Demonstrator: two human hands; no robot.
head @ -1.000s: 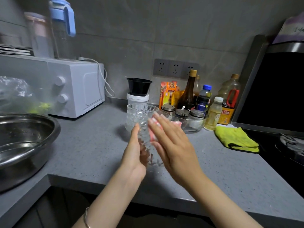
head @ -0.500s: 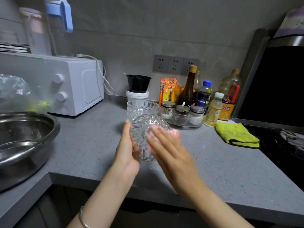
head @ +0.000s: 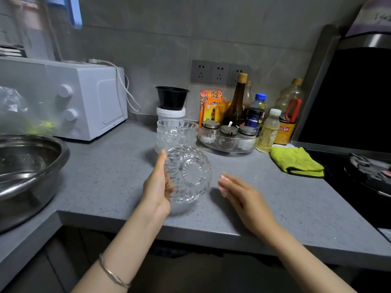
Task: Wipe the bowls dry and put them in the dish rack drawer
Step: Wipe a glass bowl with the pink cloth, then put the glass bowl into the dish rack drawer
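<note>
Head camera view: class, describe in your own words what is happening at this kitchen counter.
A person's left hand holds a clear glass bowl tipped on its side above the grey counter, base toward the camera. The right hand is open beside it, not touching. A stack of glass bowls sits behind, and a yellow cloth lies unused near the stove.

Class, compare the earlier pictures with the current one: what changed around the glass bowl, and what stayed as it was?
The right hand came off the bowl and drew away to the right, open. The left hand keeps its grip on the tilted bowl. The stacked bowls and yellow cloth stayed put.
</note>
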